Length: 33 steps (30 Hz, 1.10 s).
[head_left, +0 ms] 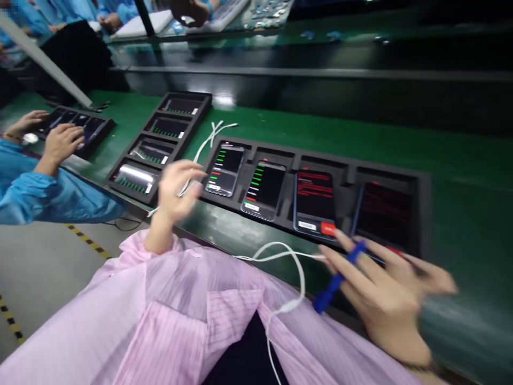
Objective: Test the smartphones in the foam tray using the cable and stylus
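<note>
A dark foam tray (425, 214) holds several phones with lit screens. My right hand (385, 283) is over the tray's right front edge, fingers spread, with a blue strap (334, 283) between them. One fingertip is at the red button of the phone with red text (315, 200); a white cable (298, 272) reaches the fingers. My left hand (178, 192), blurred and partly curled, is left of the phone at the tray's left end (226, 171), with a white cable (184, 188) running through its fingers. Right of the red-text phone lies a dim phone (382, 214).
A second foam tray (160, 144) with several phones stands to the left. Beyond it, another person's hands (62, 143) rest at a third tray (104, 128). White cable ends (212, 133) lie behind my left hand. A raised ledge (280, 72) runs along the back.
</note>
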Each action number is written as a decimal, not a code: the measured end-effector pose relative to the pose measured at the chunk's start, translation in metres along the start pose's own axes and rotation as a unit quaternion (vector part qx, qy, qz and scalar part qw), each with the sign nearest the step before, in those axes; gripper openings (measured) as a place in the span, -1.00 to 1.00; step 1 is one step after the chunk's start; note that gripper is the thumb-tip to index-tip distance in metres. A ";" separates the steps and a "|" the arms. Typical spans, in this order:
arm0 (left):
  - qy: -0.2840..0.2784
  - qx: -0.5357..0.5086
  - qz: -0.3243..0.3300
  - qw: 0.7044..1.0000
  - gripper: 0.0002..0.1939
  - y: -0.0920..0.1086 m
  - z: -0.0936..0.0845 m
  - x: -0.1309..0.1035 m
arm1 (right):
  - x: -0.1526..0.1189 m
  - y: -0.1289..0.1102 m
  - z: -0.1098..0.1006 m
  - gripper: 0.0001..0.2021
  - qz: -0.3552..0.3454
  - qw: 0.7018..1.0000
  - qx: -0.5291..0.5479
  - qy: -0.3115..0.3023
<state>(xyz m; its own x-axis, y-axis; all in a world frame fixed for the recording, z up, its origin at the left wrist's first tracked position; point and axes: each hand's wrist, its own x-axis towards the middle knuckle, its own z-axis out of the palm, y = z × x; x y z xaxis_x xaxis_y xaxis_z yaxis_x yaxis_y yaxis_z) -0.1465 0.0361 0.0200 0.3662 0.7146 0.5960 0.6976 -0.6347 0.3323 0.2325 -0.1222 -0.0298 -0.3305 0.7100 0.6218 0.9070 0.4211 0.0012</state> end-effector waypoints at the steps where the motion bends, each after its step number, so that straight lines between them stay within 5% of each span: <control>1: -0.091 -0.087 0.090 0.988 -0.52 0.032 0.020 0.004 | 0.017 -0.004 0.002 -0.82 -0.039 0.999 -0.019 0.021; 3: -0.247 -0.186 0.209 0.928 -0.58 0.088 0.055 0.011 | 0.043 -0.005 0.005 -0.85 -0.085 0.996 -0.021 0.016; 4: -0.296 -0.204 0.217 0.908 -0.60 0.110 0.068 0.014 | 0.051 -0.005 0.005 -0.80 -0.099 0.995 -0.014 0.014; 8: -0.405 -0.215 0.096 0.883 -0.70 0.151 0.090 0.020 | 0.056 -0.001 0.001 -0.71 -0.126 0.992 0.000 0.024; 11: -0.421 -0.285 -0.064 0.859 -0.69 0.154 0.087 0.014 | 0.056 0.000 -0.004 -0.71 -0.129 0.991 0.006 0.027; 16: -0.434 -0.415 -0.293 0.744 -0.73 0.156 0.089 -0.003 | 0.067 0.004 -0.001 -0.73 -0.156 0.988 0.014 -0.004; 20: -0.438 -0.467 -0.340 0.689 -0.78 0.160 0.100 -0.013 | 0.078 0.012 0.004 -0.73 -0.206 0.977 0.032 -0.044; 24: -0.439 -0.536 -0.377 0.615 -0.61 0.159 0.114 -0.019 | 0.094 0.038 0.004 -0.74 -0.229 0.965 0.072 -0.110; 28: -0.415 -0.559 -0.440 0.567 -0.49 0.157 0.123 -0.022 | 0.123 0.085 0.015 -0.64 -0.107 0.973 0.083 -0.186; 33: -0.370 -0.561 -0.468 0.574 -0.52 0.159 0.124 -0.024 | 0.146 0.120 0.054 -0.66 0.009 0.945 0.074 -0.319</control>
<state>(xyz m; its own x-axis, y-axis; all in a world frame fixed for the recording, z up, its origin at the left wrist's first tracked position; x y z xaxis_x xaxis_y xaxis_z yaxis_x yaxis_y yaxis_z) 0.0321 -0.0456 -0.0316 0.6051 0.5625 -0.5634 0.1194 0.6356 0.7628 0.2789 0.0622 0.0187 -0.4480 0.8937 0.0220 0.8834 0.4464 -0.1428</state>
